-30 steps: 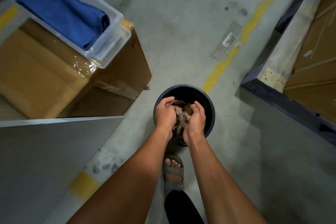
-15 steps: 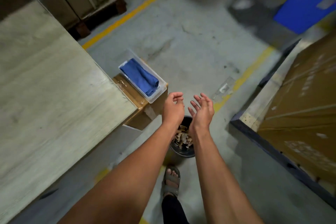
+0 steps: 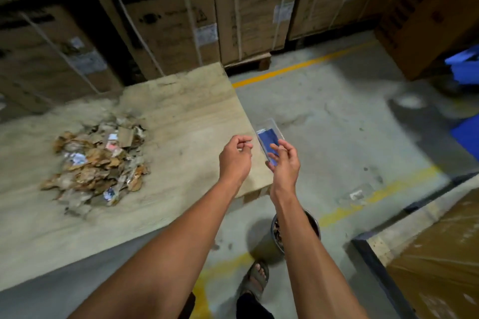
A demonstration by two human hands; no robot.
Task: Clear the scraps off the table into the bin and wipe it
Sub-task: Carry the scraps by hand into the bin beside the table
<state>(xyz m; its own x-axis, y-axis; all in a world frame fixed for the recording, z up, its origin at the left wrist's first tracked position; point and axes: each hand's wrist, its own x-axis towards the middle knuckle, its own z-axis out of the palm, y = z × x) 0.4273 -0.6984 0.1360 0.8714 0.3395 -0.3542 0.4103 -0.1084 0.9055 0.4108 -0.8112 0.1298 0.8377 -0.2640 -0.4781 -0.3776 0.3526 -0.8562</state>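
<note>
Reaching forward over the right corner of the wooden surface, both bare arms were stretched out side by side. The near edge of the surface ran from the lower left up toward this corner, and its right edge went from the corner back to the far end, near the stacked washing machine cartons. To the right of that edge the concrete floor lay open, crossed by yellow lines. Between the heap of scraps and the right edge, a wide bare strip of the surface remained.

The left hand hovered above the corner with its fingers curled loosely and holding nothing. The right hand hung just past the edge, palm turned inward, fingers half spread and empty. Behind it, partly hidden, stood a clear plastic tray with a folded blue cloth inside.

The scraps, torn cardboard and paper, were piled on the left part of the surface, well apart from both hands. The bin stood on the floor under the right forearm, with some scraps inside. A sandalled foot was near it.
</note>
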